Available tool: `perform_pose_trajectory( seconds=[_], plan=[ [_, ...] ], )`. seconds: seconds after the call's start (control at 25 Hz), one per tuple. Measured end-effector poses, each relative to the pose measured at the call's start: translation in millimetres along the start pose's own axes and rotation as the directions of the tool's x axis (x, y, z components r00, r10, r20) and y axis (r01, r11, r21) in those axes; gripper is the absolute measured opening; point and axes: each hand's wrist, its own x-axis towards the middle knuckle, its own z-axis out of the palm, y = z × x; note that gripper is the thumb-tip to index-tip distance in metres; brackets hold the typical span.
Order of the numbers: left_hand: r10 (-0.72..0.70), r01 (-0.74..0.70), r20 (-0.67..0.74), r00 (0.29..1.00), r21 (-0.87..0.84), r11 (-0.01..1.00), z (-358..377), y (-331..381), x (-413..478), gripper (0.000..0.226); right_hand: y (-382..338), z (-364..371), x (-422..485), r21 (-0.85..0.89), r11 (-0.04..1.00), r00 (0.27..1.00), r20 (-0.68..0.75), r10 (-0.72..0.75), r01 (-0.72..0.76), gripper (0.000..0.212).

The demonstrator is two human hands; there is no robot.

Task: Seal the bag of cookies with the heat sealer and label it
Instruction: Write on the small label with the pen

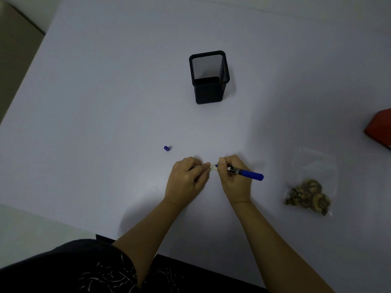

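A small white label lies on the table between my hands. My left hand holds its left end down with curled fingertips. My right hand grips a blue marker, whose tip touches the label. The marker's blue cap lies alone to the left. A clear bag of cookies lies flat at the right, away from both hands. Part of a red object, possibly the heat sealer, shows at the right edge.
A black mesh pen holder stands upright at the back of the pale table. The table's near edge runs just in front of my body, and its left edge slants away.
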Motion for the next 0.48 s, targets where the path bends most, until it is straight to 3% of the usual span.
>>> perform_pose_trajectory(
  seconds=[0.48],
  plan=[
    [-0.008, 0.008, 0.007, 1.000, -0.001, 1.000, 0.7, -0.7, -0.1, 0.015, -0.4, 0.9, 0.5, -0.015, 1.000, 1.000, 0.003, -0.003, 0.003, 0.040]
  ],
)
